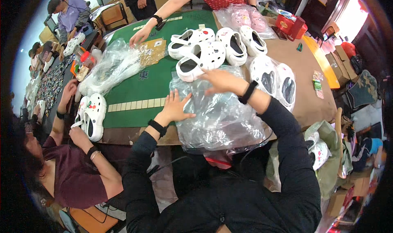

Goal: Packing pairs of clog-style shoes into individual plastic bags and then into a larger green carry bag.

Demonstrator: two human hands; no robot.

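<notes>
I see my left hand (177, 107) lying flat on the near-left part of a clear bag (217, 110), fingers spread, palm down. The bag is crumpled across the near edge of the table (305, 97), partly over the green mat (147, 85) and partly over the brown top. My right hand (221, 80) is open too, fingers stretched toward the left, resting on the far edge of the bag; neither hand is pinching anything that I can make out. Both wrists carry black bands.

Just past my right hand sits a white clog (201, 60), touching the bag's far edge, with more white clogs (229, 44) bunched behind it. To the right, a bagged pair (276, 83) lies on the brown top, just beside my right forearm.

On my left a seated person holds another white clog (93, 116) at the table's edge. Farther along the mat there is a heap of clear bags (110, 65) and a brown card (151, 51). At the far side, another person's hand (141, 35) rests on the mat near that card, and pink clogs in a bag (247, 18) lie beyond the white ones.
</notes>
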